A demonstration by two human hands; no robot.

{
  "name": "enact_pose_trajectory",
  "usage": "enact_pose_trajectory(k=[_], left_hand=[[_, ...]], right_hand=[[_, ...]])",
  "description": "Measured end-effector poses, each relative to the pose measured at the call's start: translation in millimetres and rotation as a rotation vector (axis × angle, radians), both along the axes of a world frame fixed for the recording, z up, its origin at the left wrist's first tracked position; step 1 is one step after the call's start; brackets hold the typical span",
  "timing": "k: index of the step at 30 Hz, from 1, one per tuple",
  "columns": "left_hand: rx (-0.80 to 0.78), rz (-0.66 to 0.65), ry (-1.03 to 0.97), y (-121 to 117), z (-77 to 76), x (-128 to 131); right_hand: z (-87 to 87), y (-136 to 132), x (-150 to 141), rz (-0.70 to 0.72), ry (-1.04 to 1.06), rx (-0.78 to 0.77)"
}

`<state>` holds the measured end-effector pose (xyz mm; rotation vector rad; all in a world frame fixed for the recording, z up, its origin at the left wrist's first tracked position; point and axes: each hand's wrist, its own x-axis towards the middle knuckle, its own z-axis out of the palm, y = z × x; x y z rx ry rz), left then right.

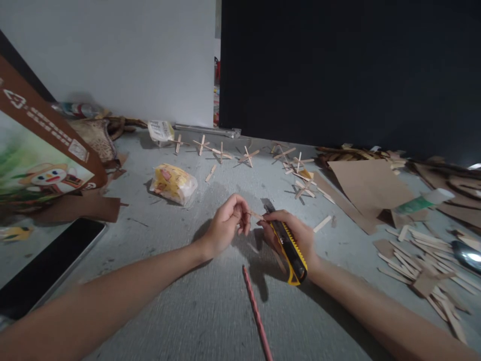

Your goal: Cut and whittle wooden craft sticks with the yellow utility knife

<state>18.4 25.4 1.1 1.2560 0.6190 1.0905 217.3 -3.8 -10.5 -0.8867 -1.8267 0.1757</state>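
Note:
My left hand (230, 223) is closed on one end of a thin wooden craft stick (256, 215) above the middle of the table. My right hand (295, 235) pinches the other end with its fingertips. That same hand also grips a yellow and black utility knife (288, 245), its front end pointing away from me. A red pencil-like rod (255, 311) lies on the table below the hands. Beyond them stand several crossed-stick pieces (248, 156) in a row. A short loose stick (211, 173) lies in front of that row.
A yellow patterned packet (173, 183) lies ahead on the left, with a phone (56, 265) and a printed brown bag (45, 145) nearer. To the right are a pile of loose sticks (409, 260), cardboard (370, 188) and a green-white tube (424, 202). Panels (338, 65) stand behind.

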Motion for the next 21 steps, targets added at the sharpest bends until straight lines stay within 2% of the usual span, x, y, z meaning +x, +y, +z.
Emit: enact_pose_trajectory(k=[5, 10, 14, 16, 19, 21], left_hand=[[-0.003, 0.020, -0.001, 1, -0.5, 3], [0.010, -0.056, 0.113, 1, 5.6, 4], [0.057, 0.027, 0.188, 1, 2.3, 5], [0.020, 0.072, 0.167, 3, -2.3, 6], [-0.082, 0.037, 0.124, 4, -7.2, 7], [-0.091, 0.013, 0.161, 4, -7.4, 8]], right_hand=[[-1.3, -1, 1, -0.019, 0.019, -0.087], [-0.8, -1, -1, 0.036, 0.071, -0.183], [4.7, -2, -1, 0.035, 0.039, -0.145], [5.9, -3, 1, 0.008, 0.024, -0.117], [2.6, -3, 4, -0.017, 0.054, -0.099], [-1.8, -3, 6, -0.024, 0.118, -0.108]])
